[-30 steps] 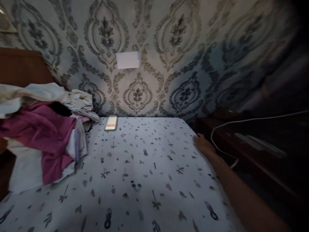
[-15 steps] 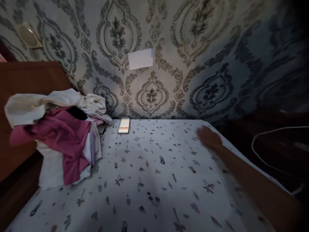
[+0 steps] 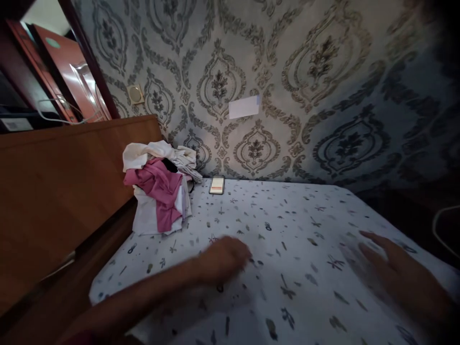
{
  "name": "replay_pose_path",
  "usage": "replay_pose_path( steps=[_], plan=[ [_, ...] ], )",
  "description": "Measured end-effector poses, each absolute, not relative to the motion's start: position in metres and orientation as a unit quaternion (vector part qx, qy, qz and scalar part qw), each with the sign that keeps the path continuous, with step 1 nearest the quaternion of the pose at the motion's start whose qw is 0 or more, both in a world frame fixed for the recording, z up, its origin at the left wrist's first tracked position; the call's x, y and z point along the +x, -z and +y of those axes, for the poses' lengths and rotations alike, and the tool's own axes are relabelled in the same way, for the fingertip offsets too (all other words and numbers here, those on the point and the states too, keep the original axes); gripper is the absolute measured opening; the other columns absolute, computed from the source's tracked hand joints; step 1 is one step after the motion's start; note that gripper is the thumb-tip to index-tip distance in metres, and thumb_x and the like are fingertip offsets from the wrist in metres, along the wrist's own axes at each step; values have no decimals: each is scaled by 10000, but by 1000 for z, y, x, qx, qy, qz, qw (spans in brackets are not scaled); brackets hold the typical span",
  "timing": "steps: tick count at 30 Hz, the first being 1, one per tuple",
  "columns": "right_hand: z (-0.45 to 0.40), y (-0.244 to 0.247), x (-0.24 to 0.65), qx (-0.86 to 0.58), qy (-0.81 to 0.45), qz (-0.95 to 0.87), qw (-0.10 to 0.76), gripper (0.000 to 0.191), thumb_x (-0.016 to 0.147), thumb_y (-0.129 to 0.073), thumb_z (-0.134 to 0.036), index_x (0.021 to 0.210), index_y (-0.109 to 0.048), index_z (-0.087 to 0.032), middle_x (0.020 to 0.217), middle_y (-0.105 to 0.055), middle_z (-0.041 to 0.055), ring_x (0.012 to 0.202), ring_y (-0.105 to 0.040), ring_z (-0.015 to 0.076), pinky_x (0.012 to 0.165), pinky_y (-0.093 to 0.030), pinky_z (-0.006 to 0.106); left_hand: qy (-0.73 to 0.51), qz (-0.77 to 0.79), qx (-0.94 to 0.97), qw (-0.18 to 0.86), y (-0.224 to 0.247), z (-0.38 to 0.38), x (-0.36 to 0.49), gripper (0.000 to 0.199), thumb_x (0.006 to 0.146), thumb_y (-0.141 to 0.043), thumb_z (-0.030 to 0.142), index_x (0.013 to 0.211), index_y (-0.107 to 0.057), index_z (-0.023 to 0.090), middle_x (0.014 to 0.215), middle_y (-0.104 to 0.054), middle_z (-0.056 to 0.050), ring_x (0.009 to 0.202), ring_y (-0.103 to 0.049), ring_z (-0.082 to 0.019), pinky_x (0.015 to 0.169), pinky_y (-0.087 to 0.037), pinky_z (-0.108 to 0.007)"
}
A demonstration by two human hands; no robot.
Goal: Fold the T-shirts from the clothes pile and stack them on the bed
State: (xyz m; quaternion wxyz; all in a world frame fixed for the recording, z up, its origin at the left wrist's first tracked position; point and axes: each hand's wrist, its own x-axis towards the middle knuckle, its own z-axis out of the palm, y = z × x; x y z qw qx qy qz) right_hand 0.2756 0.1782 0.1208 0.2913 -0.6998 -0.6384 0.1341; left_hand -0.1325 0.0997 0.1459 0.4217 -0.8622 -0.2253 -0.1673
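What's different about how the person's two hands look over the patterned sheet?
The left hand looks curled, its fingertips hidden, while the right hand is open, with a gap between its digits. The left hand is over the middle of the sheet; the right hand is towards its right side. Both are bare and somewhat blurred; whether either touches the sheet is hard to tell.

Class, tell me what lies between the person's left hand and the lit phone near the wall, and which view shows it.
In the head view, only the patterned sheet lies between the left hand and the phone.
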Motion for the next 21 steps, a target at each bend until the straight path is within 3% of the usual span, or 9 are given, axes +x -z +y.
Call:
replay_pose_path(
  steps=[1, 3, 6, 9, 11, 15, 18, 21],
  plan=[
    [162, -118, 273, -694, -149, -638, 298, 618, 851, -404, -641, 1325, -571, -283, 1434, -580, 164, 1277, -580, 375, 980, -511, 478, 143, -304, -861, 382, -160, 108, -160, 219, 964, -527, 261, 1052, -715, 190, 1028, -743, -87, 899, -694, -168, 782, -588, -278],
    [134, -113, 269, -686, -180, -637, 303, 616, 821, -435, -682, 1300, -582, -324, 1432, -593, 125, 1265, -591, 382, 985, -519, 500, 59, -565, -801, 191, -187, 121, -214, 240, 938, -569, 232, 1157, -668, 217, 1144, -718, -76, 1025, -673, -186, 894, -558, -297],
    [106, -108, 265, -662, -219, -648, 307, 630, 778, -448, -723, 1231, -609, -315, 1370, -644, 100, 1229, -619, 377, 1050, -490, 516, 52, -672, -711, 200, -220, 128, -281, 478, 888, -607, 218, 1355, -547, 141, 1438, -519, -235, 1338, -483, -388, 1073, -421, -567],
    [95, -106, 259, -647, -224, -658, 314, 564, 757, -485, -712, 1129, -634, -316, 1261, -703, 96, 1194, -641, 374, 1085, -465, 529, 30, -727, -646, 232, -245, 131, -324, 650, 852, -624, 228, 1472, -432, 190, 1502, -449, -227, 1386, -411, -409, 1056, -409, -564],
    [93, -106, 254, -644, -218, -660, 319, 488, 760, -512, -698, 1087, -643, -360, 1226, -718, 96, 1182, -648, 376, 1076, -476, 520, 43, -747, -635, 191, -259, 135, -340, 572, 864, -591, 236, 1425, -486, 209, 1383, -568, -201, 1279, -516, -385, 966, -467, -498],
    [95, -104, 247, -623, -235, -669, 330, 347, 793, -534, -690, 1067, -639, -504, 1243, -709, 69, 1201, -633, 359, 1043, -498, 486, 113, -760, -625, 134, -288, 148, -354, 252, 890, -544, 244, 1110, -651, 183, 1046, -717, -129, 1027, -648, -314, 841, -489, -384],
    [97, -96, 247, -611, -241, -672, 342, 324, 819, -515, -683, 1093, -638, -560, 1261, -705, 32, 1225, -620, 341, 1064, -485, 478, 198, -755, -606, 151, -323, 157, -362, 210, 945, -468, 267, 1054, -622, 175, 951, -699, -77, 943, -640, -243, 806, -489, -333],
    [98, -87, 251, -610, -205, -686, 339, 341, 850, -459, -667, 1134, -628, -582, 1265, -708, 5, 1232, -623, 299, 1055, -504, 422, 432, -704, -551, 122, -378, 162, -374, 168, 968, -429, 264, 969, -567, 168, 759, -576, -3, 732, -564, -153, 692, -504, -294]
  ],
)
